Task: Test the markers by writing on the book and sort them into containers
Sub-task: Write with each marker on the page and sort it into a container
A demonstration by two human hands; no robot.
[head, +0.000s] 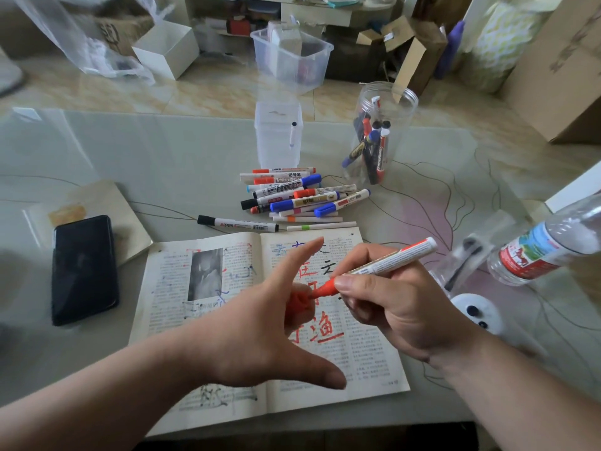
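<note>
Glass table (162,151): 1 book (169,288), 1 tub (278,138), 1 jar (383,125) | right hand (390,307) grip pinches red marker (390,260); left hand (260,327) grips cap (297,304)

book (169,320) 1 | phone (84,270) 1 | bottle (546,245) 1 | containers (270,148) 2 | marker (390,259) in right grip (390,307) 1 | cap (297,304) in left grip (260,327) 1 | markers (292,196) piled beyond grip about 14

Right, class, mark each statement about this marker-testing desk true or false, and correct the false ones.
1. The right hand holds a red marker. True.
2. The left hand is empty. False: it grips a red cap.
3. The book is closed. False: it lies open.
4. The round jar holds several markers. True.
5. The phone lies right of the book. False: it lies left.
</note>
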